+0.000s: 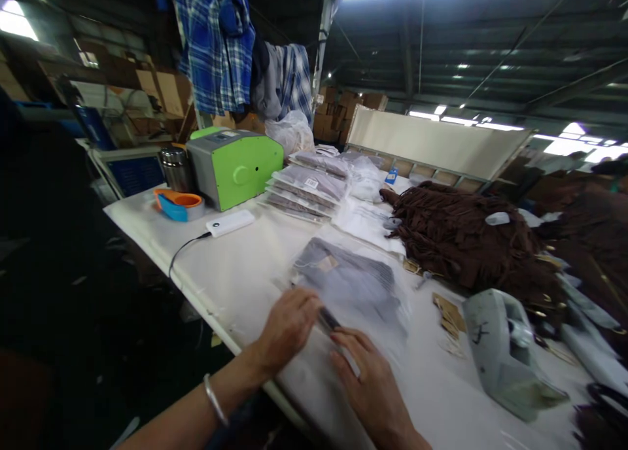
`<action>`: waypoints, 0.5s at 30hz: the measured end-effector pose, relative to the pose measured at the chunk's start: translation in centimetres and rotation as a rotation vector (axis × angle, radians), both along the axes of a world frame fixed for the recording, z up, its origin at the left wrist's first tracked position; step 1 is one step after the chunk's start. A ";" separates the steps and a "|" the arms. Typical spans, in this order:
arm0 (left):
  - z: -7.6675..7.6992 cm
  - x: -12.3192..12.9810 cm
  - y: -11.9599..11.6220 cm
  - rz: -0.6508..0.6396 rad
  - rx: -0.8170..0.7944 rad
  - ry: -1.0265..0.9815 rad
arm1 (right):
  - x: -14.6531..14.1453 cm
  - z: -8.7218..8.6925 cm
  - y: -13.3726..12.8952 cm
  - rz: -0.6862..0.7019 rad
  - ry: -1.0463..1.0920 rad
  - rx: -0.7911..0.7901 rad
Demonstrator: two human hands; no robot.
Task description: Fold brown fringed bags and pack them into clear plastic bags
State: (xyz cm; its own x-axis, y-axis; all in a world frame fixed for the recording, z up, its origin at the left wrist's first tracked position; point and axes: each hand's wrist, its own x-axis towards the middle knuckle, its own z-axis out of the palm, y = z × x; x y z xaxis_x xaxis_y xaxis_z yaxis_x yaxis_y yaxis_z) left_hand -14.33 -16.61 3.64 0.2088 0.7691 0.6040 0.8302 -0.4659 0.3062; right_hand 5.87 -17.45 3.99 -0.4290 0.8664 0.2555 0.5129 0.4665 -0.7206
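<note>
A clear plastic bag (363,309) with a folded grey garment (348,273) inside lies flat on the white table. A small tan tag (328,263) shows on the garment. My left hand (289,319), with a bracelet at the wrist, is closed on the near edge of the bag with curled fingers. My right hand (370,381) grips the same edge further right, its thumb and fingers either side of the plastic. A short dark strip (328,318) shows between my hands; motion blur hides what it is.
Bagged garments (307,185) are stacked behind, beside a green-grey machine (235,165). A tape roll (179,205), steel flask (175,169) and white power bank (230,223) stand left. Brown fringed goods (466,231), tan tags (449,316) and a grey tape dispenser (505,352) lie right.
</note>
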 end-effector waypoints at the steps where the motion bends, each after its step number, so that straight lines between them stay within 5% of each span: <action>1: 0.0 -2.0 0.3 0.165 -0.010 -0.041 | -1.5 -0.1 0.7 -0.011 -0.017 0.041; 3: -0.1 -5.0 1.4 0.413 -0.110 -0.056 | -4.3 -0.4 2.1 -0.034 -0.076 0.113; 5: -0.4 -6.4 2.8 0.503 -0.224 -0.033 | -6.9 -0.8 3.2 -0.075 -0.153 0.185; 10: -1.0 -5.9 4.8 0.473 -0.328 -0.010 | -11.3 -1.3 4.4 -0.193 -0.297 0.292; 15: -0.9 -5.8 4.6 0.382 -0.419 -0.034 | -11.9 -0.8 6.1 -0.084 -0.230 0.331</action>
State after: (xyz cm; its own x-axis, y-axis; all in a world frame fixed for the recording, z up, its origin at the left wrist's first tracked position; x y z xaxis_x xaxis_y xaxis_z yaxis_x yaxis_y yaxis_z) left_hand -20.17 -12.05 2.71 -0.1457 0.9616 0.2326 0.9025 0.0329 0.4294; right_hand -6.04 -11.39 3.15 -0.4390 0.7878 0.4321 0.6895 0.6037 -0.4001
